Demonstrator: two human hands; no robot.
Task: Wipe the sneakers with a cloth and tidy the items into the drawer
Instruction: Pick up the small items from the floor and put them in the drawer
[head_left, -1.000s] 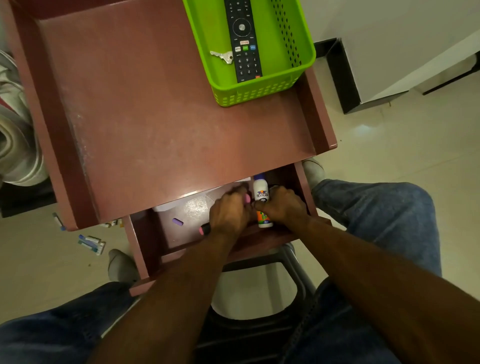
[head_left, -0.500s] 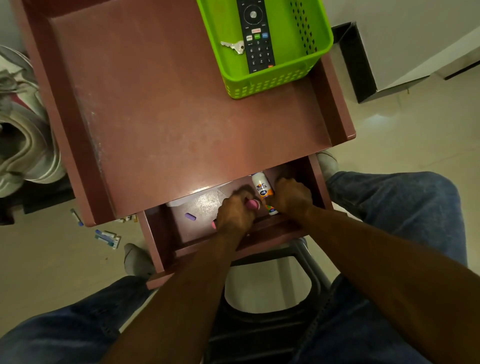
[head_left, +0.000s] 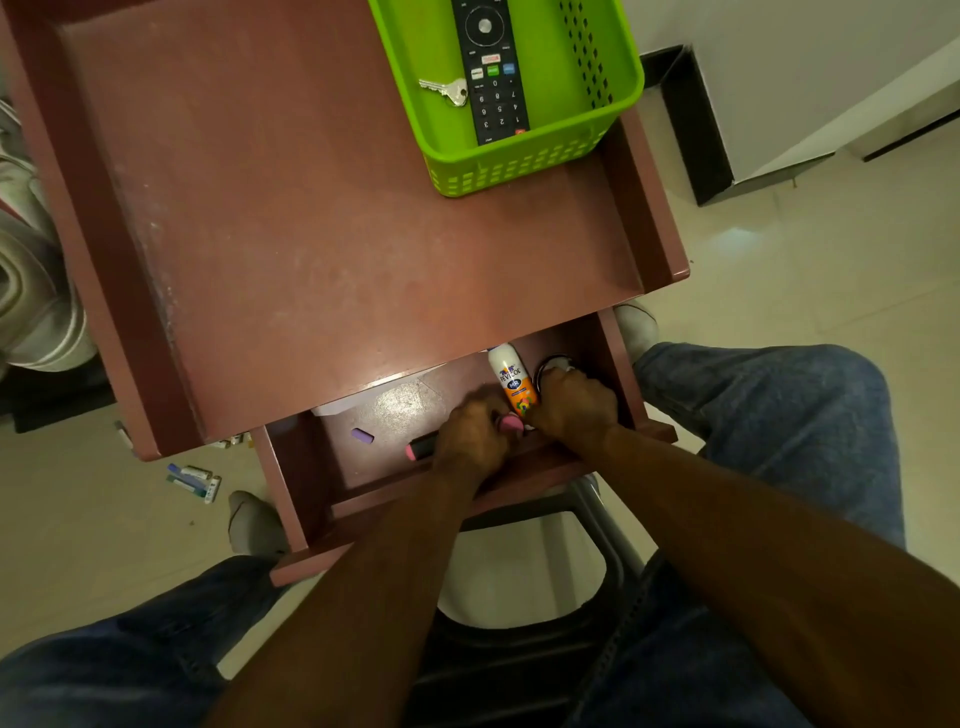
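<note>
While both hands work inside it, the drawer (head_left: 306, 483) stands pulled out from under the reddish-brown table (head_left: 322, 218), w/ its front rail toward the person. L hand (head_left: 470, 434) sits near the drawer's middle, fingers curled round a pink-and-black marker (head_left: 421, 448) whose pink end pokes out to the left of the fist & whose other pink tip shows at the knuckles. R hand (head_left: 574, 408) is just beside it, at the drawer's right end, fingers curled down over something; a dark ring-shaped item (head_left: 553, 364) shows at its fingertips, but can't tell exactly what it grips. Between the 2 hands lies a white-and-orange glue bottle (head_left: 511, 376), cap end toward the table's underside, bottom end touching or nearly touching both hands. Small purple eraser-like piece (head_left: 362, 435) lies loose on the drawer floor, apart, to the left of the marker. White paper edge (head_left: 332, 408) peeks from under the tabletop. Up on the table, far right corner, a green basket (head_left: 519, 171) holds a black remote (head_left: 493, 73) & a silver key (head_left: 447, 91) side by side. Sneakers (head_left: 36, 291) sit off the table's left edge, partly cut off. Some small tubes (head_left: 195, 480) lie scattered on the floor near the person's sock (head_left: 254, 525). Jeans-clad knees flank a dark stool (head_left: 519, 654).
</note>
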